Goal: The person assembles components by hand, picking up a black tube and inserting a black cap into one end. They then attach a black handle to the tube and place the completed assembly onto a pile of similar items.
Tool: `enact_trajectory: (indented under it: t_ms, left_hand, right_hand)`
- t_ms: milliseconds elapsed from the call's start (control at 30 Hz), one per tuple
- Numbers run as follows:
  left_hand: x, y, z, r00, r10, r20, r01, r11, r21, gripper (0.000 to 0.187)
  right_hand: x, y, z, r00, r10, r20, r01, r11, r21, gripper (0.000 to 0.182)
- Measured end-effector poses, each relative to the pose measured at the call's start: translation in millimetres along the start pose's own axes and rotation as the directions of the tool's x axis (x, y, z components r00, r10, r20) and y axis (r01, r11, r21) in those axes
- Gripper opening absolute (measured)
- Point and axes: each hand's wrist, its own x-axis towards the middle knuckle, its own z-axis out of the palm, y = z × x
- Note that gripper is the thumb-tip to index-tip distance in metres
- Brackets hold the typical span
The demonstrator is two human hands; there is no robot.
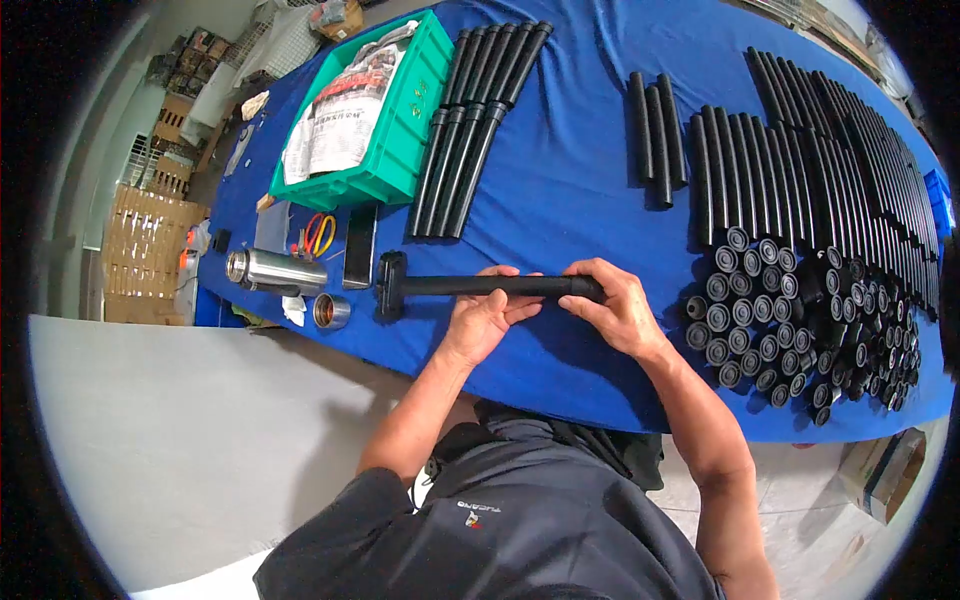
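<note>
A long black tube (440,285) lies crosswise in front of me, its left end meeting a black block-shaped piece (391,286) on the blue cloth. My left hand (487,318) cradles the middle of the tube, thumb on the near side and fingers around it. At the tube's right end, where a wider black collar (587,289) shows, my right hand (622,306) is closed around it with thumb and fingers. Part of the collar is hidden by the right fingers.
Black tubes (745,175) and round black caps (742,312) cover the table's right side. Finished-looking tubes (462,165) lie beside a green crate (400,150) with newspaper. A steel flask (275,270), its cup (331,311), scissors (320,235) and a phone-like black slab (360,247) sit left.
</note>
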Motion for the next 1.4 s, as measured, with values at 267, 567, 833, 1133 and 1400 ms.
enact_trajectory:
  t_ms: [267,567,833,1133,1400]
  left_hand:
    - [-0.4,1.5,1.4,1.000,-0.003,0.003,0.003,0.999,0.034,0.041]
    - [-1.1,1.9,-2.7,0.999,-0.033,0.023,0.034,0.999,-0.020,0.042]
    - [0.4,3.9,-2.4,0.999,-0.023,0.042,0.025,0.998,-0.056,0.039]
    - [3.7,7.8,6.2,0.997,-0.021,0.071,0.030,0.990,-0.137,0.040]
    - [0.1,3.9,-11.0,1.000,-0.023,0.016,0.025,0.995,-0.093,0.036]
  right_hand:
    - [0.0,1.1,-1.8,0.997,-0.073,0.036,0.076,0.994,-0.074,0.036]
    - [-0.8,-3.6,-5.1,0.996,-0.047,0.080,0.052,0.997,-0.058,0.035]
    - [-2.0,-0.3,2.5,0.997,0.053,0.047,-0.055,0.998,0.032,0.039]
    - [-0.1,-1.6,-0.2,0.957,0.245,0.154,-0.274,0.939,0.208,0.036]
    - [-5.5,0.6,9.9,0.995,0.097,0.038,-0.101,0.988,0.120,0.033]
